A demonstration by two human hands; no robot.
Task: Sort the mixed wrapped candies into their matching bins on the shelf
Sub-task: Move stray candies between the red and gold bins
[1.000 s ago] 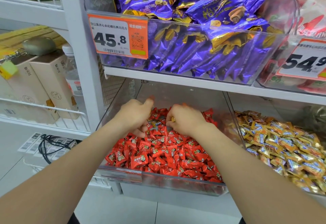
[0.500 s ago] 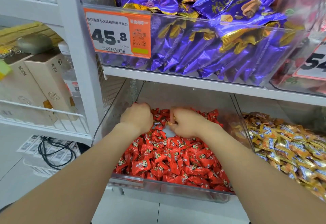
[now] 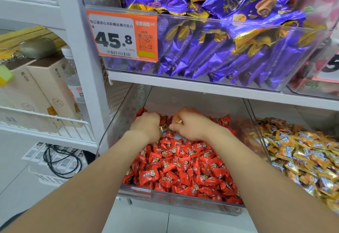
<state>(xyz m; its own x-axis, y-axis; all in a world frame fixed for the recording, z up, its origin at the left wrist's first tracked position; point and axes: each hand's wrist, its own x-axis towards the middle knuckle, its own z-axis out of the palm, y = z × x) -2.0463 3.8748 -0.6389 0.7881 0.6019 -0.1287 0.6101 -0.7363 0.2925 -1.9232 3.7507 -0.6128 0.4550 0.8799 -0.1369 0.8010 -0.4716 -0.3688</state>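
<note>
Both my hands reach deep into a clear bin [image 3: 170, 198] filled with red wrapped candies [image 3: 183, 168] on the lower shelf. My left hand [image 3: 146, 127] is curled, and a gold wrapped candy [image 3: 163, 128] shows at its fingertips. A second gold candy [image 3: 179, 121] is pinched in the curled fingers of my right hand [image 3: 190, 125]. The two hands sit close together over the back of the red pile. To the right lies a bin of gold and orange candies [image 3: 300, 155].
Above, a clear bin holds purple chocolate packs [image 3: 220, 52] behind an orange price tag [image 3: 122, 35] reading 45.8. A white shelf post [image 3: 82, 52] stands to the left, with boxes [image 3: 45, 87] and black cables [image 3: 60, 161] beyond it.
Both hands have pushed further back into the red candy bin and closer together. The camera has moved nearer the shelf.
</note>
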